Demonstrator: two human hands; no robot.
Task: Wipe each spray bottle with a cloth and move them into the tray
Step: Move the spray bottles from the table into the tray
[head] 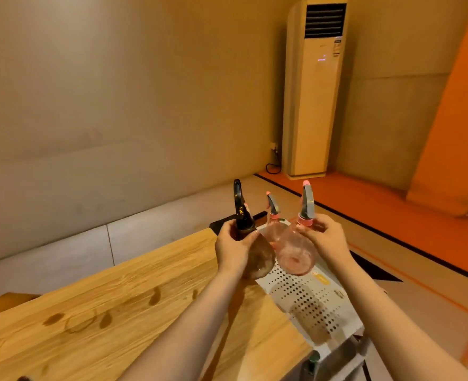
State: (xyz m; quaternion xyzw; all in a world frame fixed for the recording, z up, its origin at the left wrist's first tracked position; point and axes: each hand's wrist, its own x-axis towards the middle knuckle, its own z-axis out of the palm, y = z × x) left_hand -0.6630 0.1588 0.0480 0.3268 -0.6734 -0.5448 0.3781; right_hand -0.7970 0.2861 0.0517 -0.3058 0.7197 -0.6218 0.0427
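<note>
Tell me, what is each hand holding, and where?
Left hand grips the dark spray bottle at its neck; right hand grips a pink spray bottle at its neck.

Bare room — standing air conditioner, wooden table.

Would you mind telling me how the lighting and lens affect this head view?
Head view: warm orange cast throughout; wide-angle bending tilts the air conditioner and curves the wooden table edge; soft blur on both hands and the tray; faint sheen on the pink bottle.
</note>
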